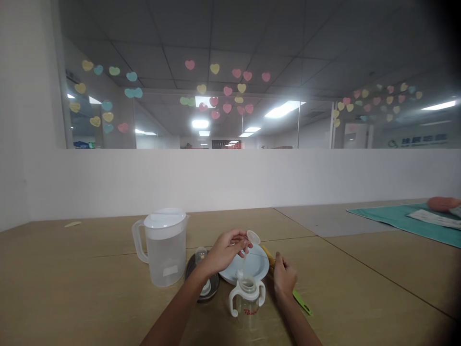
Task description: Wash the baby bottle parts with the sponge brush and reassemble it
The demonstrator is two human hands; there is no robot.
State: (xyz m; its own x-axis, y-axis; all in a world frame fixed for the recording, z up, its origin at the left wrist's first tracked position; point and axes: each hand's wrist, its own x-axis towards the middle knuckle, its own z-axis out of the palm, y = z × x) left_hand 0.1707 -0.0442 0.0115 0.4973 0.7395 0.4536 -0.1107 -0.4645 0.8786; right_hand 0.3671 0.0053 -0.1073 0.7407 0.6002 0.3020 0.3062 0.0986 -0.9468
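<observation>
My left hand [225, 250] is raised over the table, fingers pinched on a small clear measuring spoon [251, 241] whose handle slants down toward the open mouth of a clear baby bottle [247, 302] with two white handles. My right hand [284, 278] rests on the table just right of the bottle, fingers curled around a yellow-and-green brush [300, 302] that lies on the table. A pale blue plate [248, 267] sits behind the bottle.
A frosted plastic jug [163, 247] of water stands to the left. A round metal dish [202, 281] holds a teat and cap. A teal mat [406, 218] lies far right. A white partition wall runs behind the table.
</observation>
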